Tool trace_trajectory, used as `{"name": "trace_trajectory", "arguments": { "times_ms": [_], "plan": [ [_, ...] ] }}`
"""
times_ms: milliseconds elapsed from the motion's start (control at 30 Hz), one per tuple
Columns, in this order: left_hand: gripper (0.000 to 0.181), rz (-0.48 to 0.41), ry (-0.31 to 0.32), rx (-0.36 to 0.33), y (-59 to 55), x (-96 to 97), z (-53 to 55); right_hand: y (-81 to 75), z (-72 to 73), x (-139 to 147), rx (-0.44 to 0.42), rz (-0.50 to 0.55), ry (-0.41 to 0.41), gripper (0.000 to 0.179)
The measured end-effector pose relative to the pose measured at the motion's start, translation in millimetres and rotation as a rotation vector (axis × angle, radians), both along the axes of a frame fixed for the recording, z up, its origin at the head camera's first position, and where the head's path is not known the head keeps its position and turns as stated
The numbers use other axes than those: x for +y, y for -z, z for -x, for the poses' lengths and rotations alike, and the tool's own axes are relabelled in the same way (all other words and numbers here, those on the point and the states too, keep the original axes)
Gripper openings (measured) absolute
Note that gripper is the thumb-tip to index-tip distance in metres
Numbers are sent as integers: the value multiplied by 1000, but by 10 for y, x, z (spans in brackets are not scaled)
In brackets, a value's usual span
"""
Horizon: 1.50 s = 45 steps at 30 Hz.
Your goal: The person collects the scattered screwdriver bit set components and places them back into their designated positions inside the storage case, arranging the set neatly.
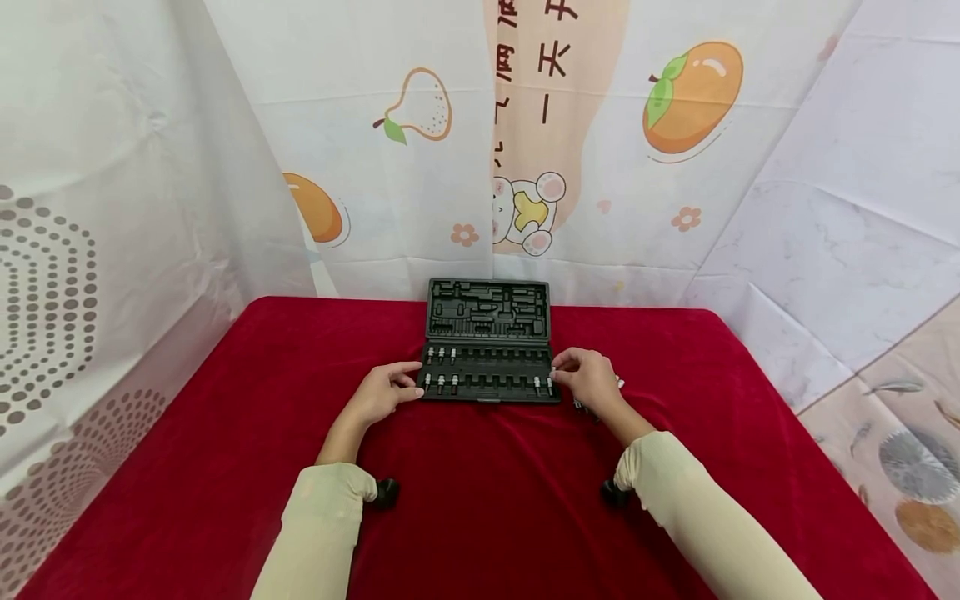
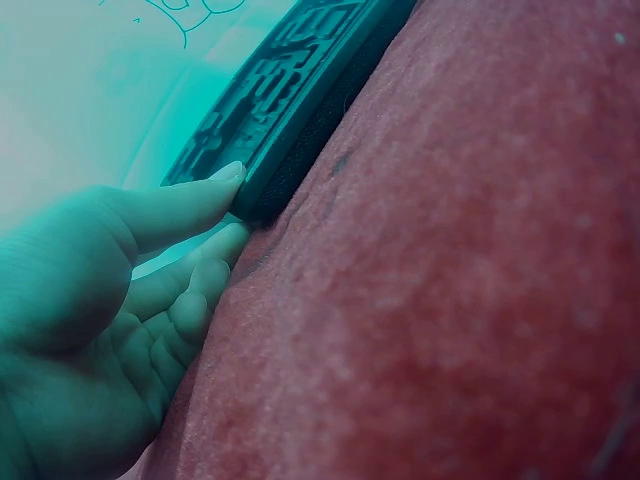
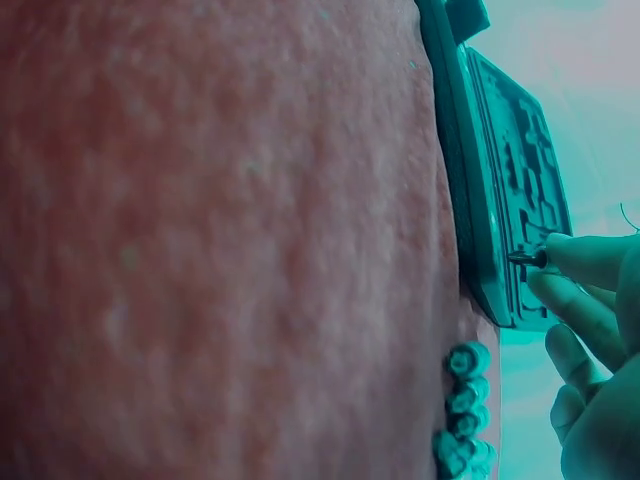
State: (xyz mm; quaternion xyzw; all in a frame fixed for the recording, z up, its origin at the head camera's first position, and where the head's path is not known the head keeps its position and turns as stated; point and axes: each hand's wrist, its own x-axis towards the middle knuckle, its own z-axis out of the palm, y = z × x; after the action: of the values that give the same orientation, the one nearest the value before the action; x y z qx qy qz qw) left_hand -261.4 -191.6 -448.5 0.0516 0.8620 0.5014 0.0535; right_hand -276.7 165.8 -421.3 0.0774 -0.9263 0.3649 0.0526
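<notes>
Pinching one dark bit at its fingertips, the right hand held a narrow grip just at the right end of the black case, its other fingers loosely bent. The bit's long axis ran out past those fingertips, its tip pointing towards the case, so the right hand was plainly the nearer of the two to that end. At the opposite end, the left hand kept thumb and forefinger well apart, touching the case's left edge and carrying nothing.

Farther in from the fingers, the case bore three back-row bits at the left, three front-row bits nearer the person, also at the left, and two right-end bits in the front row; the outermost of those two may have been the pinched one itself. Beside the right hand lay a heap of loose bits, roughly five, overlapping. One raised lid stood behind, and one red cloth lay beneath.
</notes>
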Motion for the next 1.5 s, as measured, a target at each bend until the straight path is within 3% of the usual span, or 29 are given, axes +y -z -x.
{"name": "trace_trajectory", "arguments": {
  "times_ms": [967,1333,1500],
  "plan": [
    [51,11,7,3,-15,-4,8,146,115,-329,-107,106,-3,4],
    [51,5,11,11,-34,4,10,131,156,-360,-103,59,-47,5],
    [51,5,9,10,-31,6,0,125,184,-364,-138,55,-77,9]
  ]
}}
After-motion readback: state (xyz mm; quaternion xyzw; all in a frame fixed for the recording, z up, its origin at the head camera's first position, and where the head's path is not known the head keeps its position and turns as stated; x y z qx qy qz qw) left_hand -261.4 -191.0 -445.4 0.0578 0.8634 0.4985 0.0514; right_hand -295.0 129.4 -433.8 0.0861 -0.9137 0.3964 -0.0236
